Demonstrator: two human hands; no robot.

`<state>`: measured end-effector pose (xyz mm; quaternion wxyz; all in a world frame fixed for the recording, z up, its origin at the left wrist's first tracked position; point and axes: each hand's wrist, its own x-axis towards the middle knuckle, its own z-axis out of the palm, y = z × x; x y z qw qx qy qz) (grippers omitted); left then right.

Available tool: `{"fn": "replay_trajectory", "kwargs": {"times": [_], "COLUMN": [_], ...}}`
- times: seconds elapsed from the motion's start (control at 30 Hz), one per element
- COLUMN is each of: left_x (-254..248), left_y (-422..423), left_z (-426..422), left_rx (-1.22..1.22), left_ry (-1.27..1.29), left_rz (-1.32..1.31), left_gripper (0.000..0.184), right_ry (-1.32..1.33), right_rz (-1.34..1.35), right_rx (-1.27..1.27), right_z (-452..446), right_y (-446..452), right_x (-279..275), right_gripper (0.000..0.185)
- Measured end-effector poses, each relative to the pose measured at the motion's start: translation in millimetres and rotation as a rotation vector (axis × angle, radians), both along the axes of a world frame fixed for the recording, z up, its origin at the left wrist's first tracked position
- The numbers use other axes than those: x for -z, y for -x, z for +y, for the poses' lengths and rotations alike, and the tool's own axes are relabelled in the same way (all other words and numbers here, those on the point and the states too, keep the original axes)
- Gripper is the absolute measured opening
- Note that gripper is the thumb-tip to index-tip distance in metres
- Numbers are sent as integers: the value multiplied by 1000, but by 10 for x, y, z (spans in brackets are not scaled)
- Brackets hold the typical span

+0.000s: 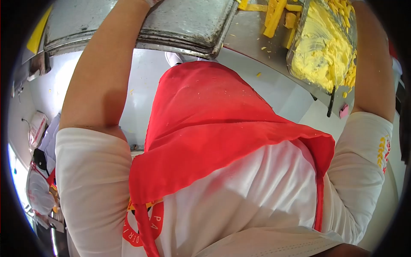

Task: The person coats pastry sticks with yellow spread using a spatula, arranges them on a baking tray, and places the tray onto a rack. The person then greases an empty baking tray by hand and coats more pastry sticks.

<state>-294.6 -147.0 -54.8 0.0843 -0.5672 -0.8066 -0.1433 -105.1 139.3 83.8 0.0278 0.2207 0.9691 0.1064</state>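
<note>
Nearest are a white short-sleeved shirt (239,192) and a bright red cloth apron (205,103) folded over at the waist. Both bare forearms reach forward. The left one crosses a stack of dark-stained grey metal trays (184,23); only a sliver of the left hand (153,1) shows at the top edge, over the trays. The right forearm runs just beside a clear rectangular tub (290,60) of creamy pale-yellow paste (319,49), its hand beyond the frame. I cannot tell whether the fingers of either hand are open or gripping.

The tub rests on a stainless-steel table (252,38), to the right of the trays and apart from them. Between the two lie thick yellow-orange sticks (274,19) and crumbs. A slim dark bar, perhaps a handle, (331,103) juts past the tub's near end. Below is a pale grey floor (143,85).
</note>
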Motion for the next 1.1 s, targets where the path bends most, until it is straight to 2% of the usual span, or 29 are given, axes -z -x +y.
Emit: {"fn": "replay_trajectory", "kwargs": {"times": [0.2,0.33,0.4,0.43,0.5,0.53,0.57,0.63,0.7,0.77,0.83,0.9,0.93,1.0,1.03,1.1], "left_x": [-57,-139,-204,-198,-19,53,54,-22,-125,-166,-124,-22,8,-10,-22,-32], "left_y": [-59,-98,-113,-110,-19,16,21,-19,-65,-82,-35,13,25,11,6,3], "left_z": [-15,-9,-16,-18,-58,-41,-17,-28,-7,-14,-19,-43,-48,-38,-33,-43], "left_rx": [-18,-34,-35,-43,-50,-65,-62,-128,-151,-178,-142,-107,-76,-77,-87,-98], "left_ry": [-29,17,0,2,2,41,3,162,191,232,229,175,143,163,170,179], "left_rz": [-81,-130,-173,-224,-159,-103,-92,-42,-62,-82,-151,-147,-149,-150,-140,-122], "left_gripper": [69,69,70,72,70,69,69,67,68,68,70,71,73,74,73,73], "right_ry": [19,57,135,311,220,185,381,336,55,1143,779,388,374,169,168,146], "right_rz": [112,83,223,275,245,274,424,-84,-706,842,732,528,538,345,354,533], "right_rx": [-87,58,163,290,792,785,798,641,463,572,408,287,289,259,262,30], "right_z": [-154,11,244,124,60,239,580,394,6,170,48,-118,-223,-391,-371,-288], "right_y": [-320,-548,-642,-682,-636,-841,-1106,-1045,-940,-1246,-1236,-1264,-1259,-1239,-1232,-1196], "right_x": [-58,-15,3,-153,-262,-62,298,-47,-317,362,481,695,740,791,745,572], "right_gripper": [95,97,99,100,94,94,90,84,82,84,78,84,84,88,88,78]}}
